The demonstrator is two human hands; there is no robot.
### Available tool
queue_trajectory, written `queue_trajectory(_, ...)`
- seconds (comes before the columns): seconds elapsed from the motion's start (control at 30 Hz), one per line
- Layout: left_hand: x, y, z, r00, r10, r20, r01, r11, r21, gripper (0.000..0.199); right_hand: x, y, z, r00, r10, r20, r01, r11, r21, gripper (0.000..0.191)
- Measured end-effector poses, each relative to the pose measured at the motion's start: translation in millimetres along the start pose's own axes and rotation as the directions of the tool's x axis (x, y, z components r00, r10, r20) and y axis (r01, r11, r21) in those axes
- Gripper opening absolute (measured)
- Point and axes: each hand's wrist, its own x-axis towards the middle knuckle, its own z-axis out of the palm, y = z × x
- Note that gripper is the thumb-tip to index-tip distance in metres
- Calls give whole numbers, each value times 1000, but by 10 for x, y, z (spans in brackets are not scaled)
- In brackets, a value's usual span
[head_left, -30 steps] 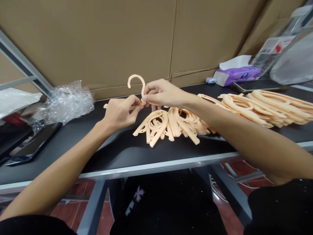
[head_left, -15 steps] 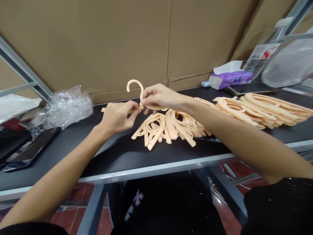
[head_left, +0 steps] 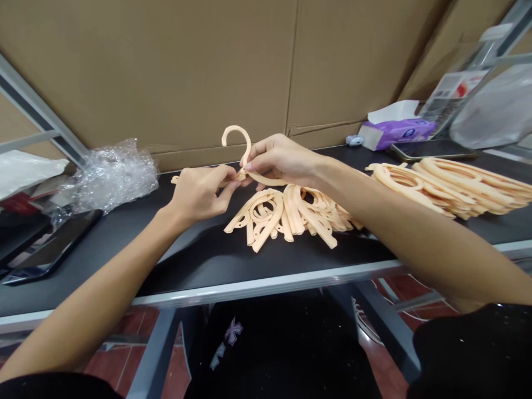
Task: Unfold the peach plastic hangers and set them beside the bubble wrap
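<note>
A peach-coloured plastic hanger [head_left: 245, 166] is held just above the middle of a dark bench [head_left: 199, 260], its hook [head_left: 235, 138] curling upward toward twelve o'clock. The left hand [head_left: 199, 191] comes in from seven o'clock, fingers curled closed, pinching the hanger's left arm between thumb and forefinger. The right hand [head_left: 280, 160] reaches in from four o'clock, its fingers closed around the hanger at the base of the hook and over the curved right arm. The two hands nearly meet at the hanger's centre; whether the fingertips touch each other cannot be told.

Directly below the right hand, toward five o'clock from the hanger, lies a loose pile of hanger pieces [head_left: 291, 213] in the same peach colour, fanned out on the bench. Further off at three o'clock, a second, neater stack of hangers [head_left: 453, 185] rests on the bench, well apart from the hands. Beyond it, at two o'clock, sit a purple tissue pack [head_left: 399, 130] and a dark phone [head_left: 432, 149]. At nine o'clock from the hanger is a crumpled clear plastic bag [head_left: 110, 174], and at eight o'clock, near the bench edge, a flat dark tablet [head_left: 50, 249]. Brown cardboard boxes [head_left: 187, 72] form a wall behind the bench, at twelve o'clock.
</note>
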Motion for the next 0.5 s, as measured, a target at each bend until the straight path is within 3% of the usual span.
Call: queue_trajectory(0.5, -24, -4, 11, 999, 6, 35, -7, 1000, 16, 21, 3, 0, -28, 999, 7, 43, -5, 999, -42, 14)
